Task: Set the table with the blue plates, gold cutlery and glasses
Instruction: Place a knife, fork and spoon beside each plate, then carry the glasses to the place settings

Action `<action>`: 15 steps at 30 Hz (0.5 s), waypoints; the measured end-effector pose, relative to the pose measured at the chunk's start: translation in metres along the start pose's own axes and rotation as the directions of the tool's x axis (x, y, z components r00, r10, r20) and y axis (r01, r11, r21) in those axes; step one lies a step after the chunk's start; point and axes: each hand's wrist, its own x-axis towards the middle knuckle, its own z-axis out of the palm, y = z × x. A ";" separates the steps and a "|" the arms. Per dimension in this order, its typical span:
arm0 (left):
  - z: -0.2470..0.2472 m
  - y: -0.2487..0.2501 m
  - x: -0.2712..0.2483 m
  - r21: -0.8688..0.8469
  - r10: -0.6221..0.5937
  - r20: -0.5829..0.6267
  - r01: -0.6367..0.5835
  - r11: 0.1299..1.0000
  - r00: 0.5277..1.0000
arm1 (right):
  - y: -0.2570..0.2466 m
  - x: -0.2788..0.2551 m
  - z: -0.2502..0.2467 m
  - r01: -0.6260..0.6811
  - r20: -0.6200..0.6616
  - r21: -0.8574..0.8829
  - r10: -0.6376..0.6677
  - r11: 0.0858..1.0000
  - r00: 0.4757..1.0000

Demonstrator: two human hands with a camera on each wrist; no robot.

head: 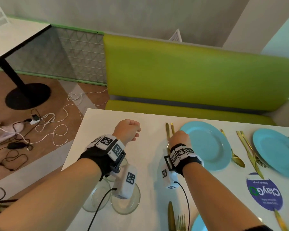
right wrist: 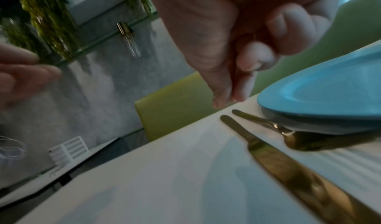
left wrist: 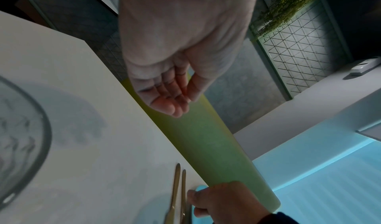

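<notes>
We see a smooth, matt white tabletop (head: 107, 124). The blue plate (head: 208, 145) on it looks like glazed ceramic with a soft sheen. The knife (right wrist: 288, 169) and spoon (right wrist: 296, 139) beside it are polished gold-coloured metal, mirror-glossy. Two glasses (head: 125, 204) are clear and shiny. The bench back (head: 190, 70) is smooth green upholstery, faintly glossy like vinyl. The floor (head: 45, 77) looks like matt wood. A round sticker (head: 265, 192) looks like printed paper.
</notes>
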 end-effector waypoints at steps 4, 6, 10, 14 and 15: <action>0.011 0.008 -0.025 -0.004 0.058 0.050 -0.058 0.998 0.997 | 0.015 -0.030 -0.011 0.034 -0.010 0.016 -0.033 0.999 0.999; 0.019 0.009 -0.041 0.004 0.085 0.091 -0.086 0.996 0.992 | 0.026 -0.049 -0.014 0.031 -0.026 0.051 -0.030 0.998 0.999; 0.030 0.000 -0.083 0.042 0.124 0.182 -0.134 0.990 0.975 | 0.052 -0.098 -0.013 0.004 -0.040 0.139 0.001 0.990 0.999; 0.027 -0.022 -0.133 0.079 0.137 0.286 -0.166 0.983 0.948 | 0.079 -0.154 -0.004 0.011 -0.015 0.131 -0.009 0.991 1.000; 0.025 -0.029 -0.146 0.074 0.142 0.317 -0.174 0.982 0.938 | 0.085 -0.167 -0.002 0.011 -0.012 0.131 -0.009 0.991 1.000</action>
